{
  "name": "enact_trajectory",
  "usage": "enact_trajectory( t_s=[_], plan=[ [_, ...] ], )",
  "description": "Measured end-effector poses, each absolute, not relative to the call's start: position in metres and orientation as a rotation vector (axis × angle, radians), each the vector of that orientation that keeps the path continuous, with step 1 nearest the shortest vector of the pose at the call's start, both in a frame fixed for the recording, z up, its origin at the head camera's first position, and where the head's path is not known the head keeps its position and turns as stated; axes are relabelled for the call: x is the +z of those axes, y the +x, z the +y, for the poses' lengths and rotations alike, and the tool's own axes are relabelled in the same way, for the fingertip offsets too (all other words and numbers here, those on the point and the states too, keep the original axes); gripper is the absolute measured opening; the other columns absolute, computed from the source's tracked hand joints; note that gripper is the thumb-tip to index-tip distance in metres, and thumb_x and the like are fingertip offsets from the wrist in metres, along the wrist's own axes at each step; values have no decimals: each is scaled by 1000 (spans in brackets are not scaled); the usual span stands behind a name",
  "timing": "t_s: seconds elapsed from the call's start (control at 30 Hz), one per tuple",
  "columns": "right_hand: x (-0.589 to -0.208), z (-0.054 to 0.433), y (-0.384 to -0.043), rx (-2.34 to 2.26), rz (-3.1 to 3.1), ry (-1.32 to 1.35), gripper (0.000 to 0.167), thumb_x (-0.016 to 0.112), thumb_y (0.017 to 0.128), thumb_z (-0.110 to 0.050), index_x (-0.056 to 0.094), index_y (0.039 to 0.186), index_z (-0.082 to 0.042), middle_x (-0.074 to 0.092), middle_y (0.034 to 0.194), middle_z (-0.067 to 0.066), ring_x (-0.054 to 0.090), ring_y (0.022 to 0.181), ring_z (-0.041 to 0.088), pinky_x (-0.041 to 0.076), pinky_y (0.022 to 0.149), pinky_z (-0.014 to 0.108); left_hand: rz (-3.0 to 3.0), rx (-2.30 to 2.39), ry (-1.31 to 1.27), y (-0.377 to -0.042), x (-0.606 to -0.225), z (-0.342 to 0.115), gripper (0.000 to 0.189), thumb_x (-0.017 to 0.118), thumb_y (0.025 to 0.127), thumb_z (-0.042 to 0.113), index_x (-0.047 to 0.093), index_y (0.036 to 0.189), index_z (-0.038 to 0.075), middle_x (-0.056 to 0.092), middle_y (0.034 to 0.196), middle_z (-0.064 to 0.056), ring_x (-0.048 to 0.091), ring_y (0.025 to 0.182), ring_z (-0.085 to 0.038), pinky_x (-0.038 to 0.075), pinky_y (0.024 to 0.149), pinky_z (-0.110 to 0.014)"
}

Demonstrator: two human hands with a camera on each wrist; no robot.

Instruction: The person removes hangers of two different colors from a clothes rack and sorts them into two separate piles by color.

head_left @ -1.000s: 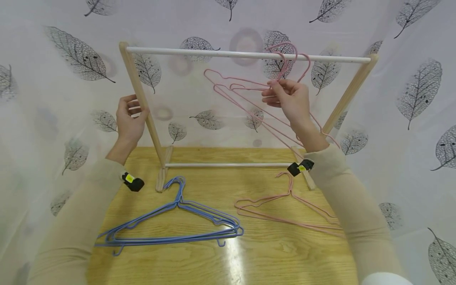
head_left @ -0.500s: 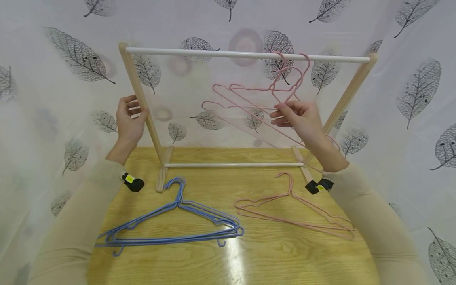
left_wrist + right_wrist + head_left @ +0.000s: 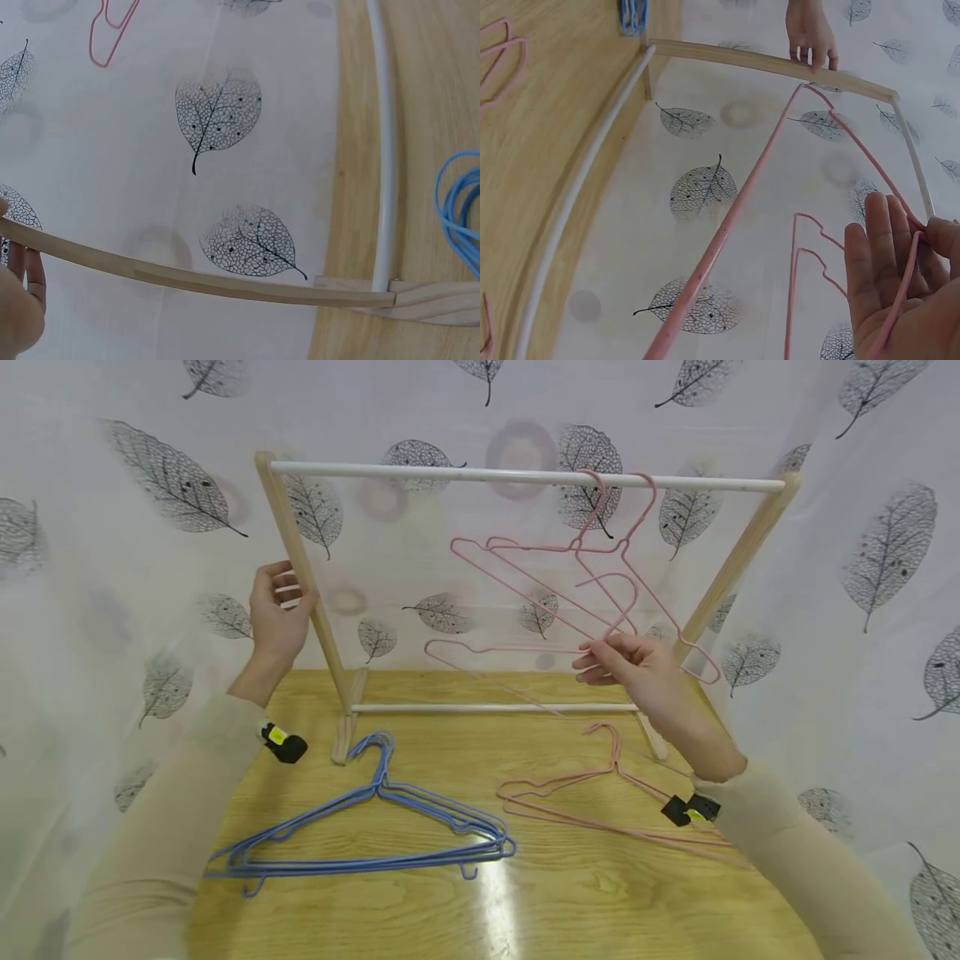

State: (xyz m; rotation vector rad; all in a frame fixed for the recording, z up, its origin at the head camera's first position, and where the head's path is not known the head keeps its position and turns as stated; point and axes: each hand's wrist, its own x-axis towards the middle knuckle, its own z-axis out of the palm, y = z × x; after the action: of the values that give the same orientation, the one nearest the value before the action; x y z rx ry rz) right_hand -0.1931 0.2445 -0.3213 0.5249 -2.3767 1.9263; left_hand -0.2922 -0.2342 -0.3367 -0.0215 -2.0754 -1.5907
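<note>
My right hand [image 3: 645, 681] pinches a pink wire hanger [image 3: 636, 593] at the base of its hook, below and in front of the rail. In the right wrist view, this hanger's long bar [image 3: 718, 236] reaches away from the palm, and the thumb presses the wire. Two more pink hangers [image 3: 651, 497] hang by their hooks from the white rail [image 3: 450, 473], right of its middle. At the far left, my left hand [image 3: 277, 614] holds the rack's wooden post [image 3: 326, 639], thumb in front and fingers behind; the left wrist view shows only part of that hand.
Several blue hangers [image 3: 375, 862] lie stacked on the wooden table [image 3: 420, 918] at front left. Pink hangers [image 3: 617, 760] lie at front right, partly behind the right forearm. A lower white bar [image 3: 480, 707] joins the rack's feet. A leaf-patterned curtain [image 3: 465, 410] surrounds everything.
The right hand has lowered the pink hanger, its hook coming from rail height to well below the rail. The two other hangers stay on the rail. The left hand keeps its place.
</note>
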Motion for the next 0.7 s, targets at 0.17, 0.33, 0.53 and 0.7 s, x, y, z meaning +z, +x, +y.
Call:
enact_trajectory(
  t_s=[0.17, 0.33, 0.53, 0.7],
  plan=[
    [-345, 251, -184, 1892, -2420, 593, 30, 58, 110, -19, 73, 117, 6, 82, 98, -8, 80, 87, 12, 67, 82, 29, -2065, -1601, -22, -293, -337, -233, 41, 64, 103, 11, 53, 143, 14, 49, 111, 18, 54, 101, 0, 50, 87, -20],
    [-373, 259, -175, 1876, -2495, 630, 30, 56, 110, -15, 71, 115, 11, 82, 100, -10, 81, 86, 13, 67, 79, 30, -2061, -1615, -9, -295, -336, -233, 42, 65, 102, 11, 53, 142, 15, 50, 110, 18, 55, 101, -1, 51, 88, -21],
    [-398, 273, -171, 1831, -2615, 592, 34, 54, 111, -17, 70, 116, 13, 81, 103, -13, 80, 90, 11, 67, 81, 29, -2076, -1606, -12, -293, -336, -233, 42, 65, 103, 12, 53, 143, 15, 49, 111, 18, 54, 101, -1, 50, 88, -21],
    [-421, 288, -173, 1864, -2669, 541, 37, 53, 112, -20, 69, 120, 12, 81, 107, -10, 80, 92, 11, 67, 81, 31, -2078, -1594, -11, -293, -337, -233, 42, 65, 103, 12, 52, 144, 14, 49, 111, 18, 55, 100, 0, 50, 89, -21]
  ],
)
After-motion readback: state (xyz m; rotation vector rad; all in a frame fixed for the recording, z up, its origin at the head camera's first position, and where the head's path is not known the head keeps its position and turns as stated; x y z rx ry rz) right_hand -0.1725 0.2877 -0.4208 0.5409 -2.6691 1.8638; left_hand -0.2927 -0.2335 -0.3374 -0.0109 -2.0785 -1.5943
